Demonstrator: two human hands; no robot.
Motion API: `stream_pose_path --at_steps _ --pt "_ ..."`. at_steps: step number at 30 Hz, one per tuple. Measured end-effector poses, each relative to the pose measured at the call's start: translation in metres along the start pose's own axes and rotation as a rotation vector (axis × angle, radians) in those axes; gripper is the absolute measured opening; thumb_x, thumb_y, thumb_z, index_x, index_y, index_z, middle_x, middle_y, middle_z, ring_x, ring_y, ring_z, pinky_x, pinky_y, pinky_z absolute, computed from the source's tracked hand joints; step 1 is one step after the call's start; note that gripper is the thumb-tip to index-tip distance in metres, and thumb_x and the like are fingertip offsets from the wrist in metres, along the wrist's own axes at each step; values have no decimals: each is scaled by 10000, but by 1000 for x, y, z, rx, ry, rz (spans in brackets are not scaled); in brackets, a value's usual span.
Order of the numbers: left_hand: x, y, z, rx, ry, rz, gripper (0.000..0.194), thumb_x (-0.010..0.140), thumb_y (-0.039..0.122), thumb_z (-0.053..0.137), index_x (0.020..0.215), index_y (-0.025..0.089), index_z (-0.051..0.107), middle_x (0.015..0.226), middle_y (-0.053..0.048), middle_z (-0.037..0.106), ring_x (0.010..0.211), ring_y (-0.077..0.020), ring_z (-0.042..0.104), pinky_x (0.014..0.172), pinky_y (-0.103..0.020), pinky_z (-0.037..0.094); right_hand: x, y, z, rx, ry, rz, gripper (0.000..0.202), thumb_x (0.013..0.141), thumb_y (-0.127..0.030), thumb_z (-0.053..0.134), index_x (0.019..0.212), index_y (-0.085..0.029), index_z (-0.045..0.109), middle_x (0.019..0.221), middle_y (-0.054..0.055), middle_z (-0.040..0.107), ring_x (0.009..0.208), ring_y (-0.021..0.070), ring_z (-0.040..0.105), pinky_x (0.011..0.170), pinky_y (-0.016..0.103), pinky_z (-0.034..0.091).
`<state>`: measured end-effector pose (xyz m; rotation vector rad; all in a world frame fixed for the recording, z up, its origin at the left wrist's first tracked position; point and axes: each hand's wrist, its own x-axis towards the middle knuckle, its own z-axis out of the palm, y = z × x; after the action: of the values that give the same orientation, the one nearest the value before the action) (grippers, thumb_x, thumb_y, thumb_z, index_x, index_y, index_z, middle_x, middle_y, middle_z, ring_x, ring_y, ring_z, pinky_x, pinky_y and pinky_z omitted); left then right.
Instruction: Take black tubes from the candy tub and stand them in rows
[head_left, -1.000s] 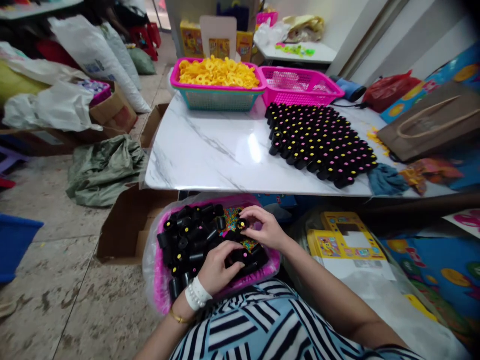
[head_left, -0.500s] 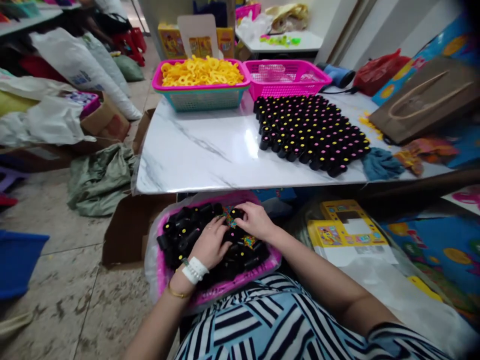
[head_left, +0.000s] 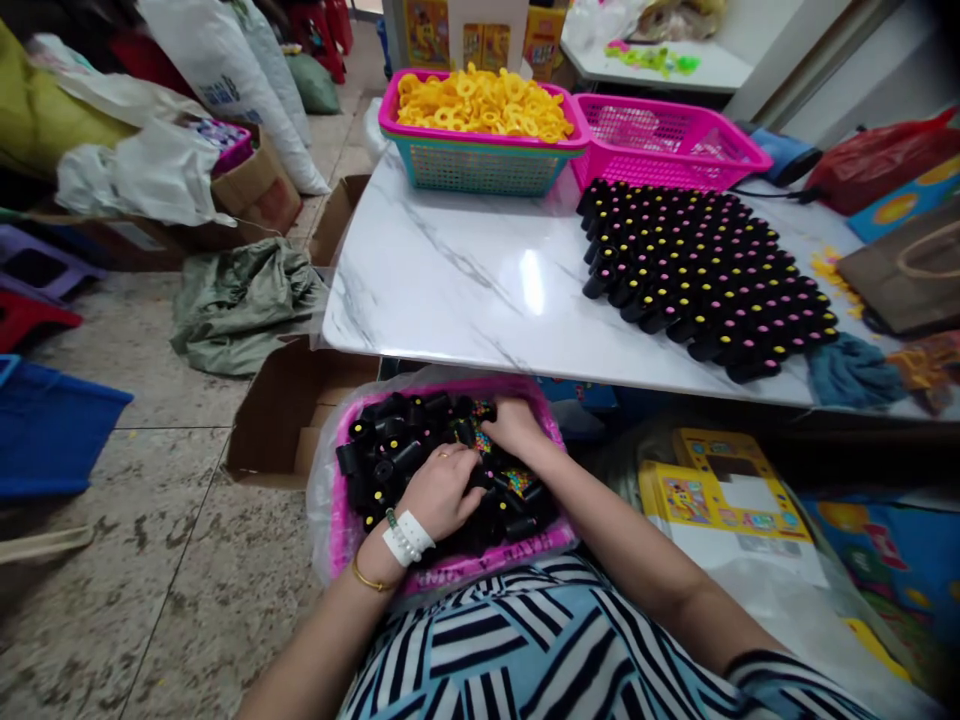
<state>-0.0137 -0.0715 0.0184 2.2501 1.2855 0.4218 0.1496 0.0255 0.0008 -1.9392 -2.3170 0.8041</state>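
Note:
A pink basket lined with clear plastic rests at my lap, filled with black cylindrical pieces that have yellow or pink dots. Small multicoloured beads show among them. My left hand, with a white band and bracelets at the wrist, lies over the black pieces, its fingers bent down among them. My right hand reaches into the basket's upper right part beside the beads. Its fingertips are partly hidden, and what it holds, if anything, cannot be made out.
On the white marble-patterned table stand a basket of yellow rings, a pink basket and a block of upright black pieces. An open cardboard box is left of my basket. Yellow boxes lie at the right.
The view has shifted, so the table and its contents appear further right. My right hand has sunk deeper among the pieces; the black piece seen at its fingertips before is no longer distinct.

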Motion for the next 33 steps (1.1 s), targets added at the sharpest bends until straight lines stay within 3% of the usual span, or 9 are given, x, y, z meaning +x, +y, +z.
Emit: stream_pose_path --at_steps 3,6,11,14,20,23,27,33 --pt "-4 -3 -1 -100 65 28 279 821 219 603 1094 190 554 1185 -104 633 1178 -269 533 1040 -456 425 -23 16 0 73 102 -81 336 818 -176 570 1150 -133 604 1036 107 681 838 173 665 819 270 497" --pt "-2 -4 -3 -173 130 42 269 835 205 597 1101 194 557 1148 -90 637 1132 -241 550 1015 -429 447 -45 33 1 147 162 -181 325 801 -148 578 1124 -143 605 1014 83 655 702 133 633 761 266 506" --pt "5 -1 -1 -201 134 64 261 848 194 582 1109 189 568 1079 -85 650 1048 -219 588 948 -399 491 -65 48 -11 -30 163 -197 326 835 -211 576 1157 -177 617 1103 97 647 933 210 643 789 292 501" --pt "7 2 3 -195 122 85 251 852 196 584 1103 186 572 1071 -84 655 1036 -216 596 944 -398 496 -76 50 -23 -120 118 -203 333 842 -214 569 1168 -183 624 1085 93 655 928 216 649 775 289 502" --pt "9 4 7 -167 122 103 254 854 209 605 1104 187 571 1070 -81 660 1028 -214 608 933 -395 511 -86 55 -26 -123 215 -324 362 862 -210 537 1216 -173 603 1110 97 649 967 214 634 815 295 503" --pt "9 5 6 -165 130 114 251 860 208 599 1108 184 570 1067 -82 662 1023 -210 612 929 -392 516 -82 60 -22 22 219 -326 332 810 -185 588 1138 -175 636 1041 78 664 820 174 640 755 281 518" --pt "7 6 4 -182 139 96 247 859 215 597 1104 184 577 1073 -84 666 1032 -207 618 934 -384 519 -81 56 -19 373 281 -475 321 791 -145 588 1105 -197 629 1018 57 656 662 111 587 678 257 528" --pt "2 5 2 -197 126 76 300 878 213 558 1177 181 561 1144 -92 672 1082 -204 630 966 -373 515 -96 36 -39 532 495 -551 358 794 -125 586 1134 -225 633 1069 72 651 979 182 627 830 312 537"
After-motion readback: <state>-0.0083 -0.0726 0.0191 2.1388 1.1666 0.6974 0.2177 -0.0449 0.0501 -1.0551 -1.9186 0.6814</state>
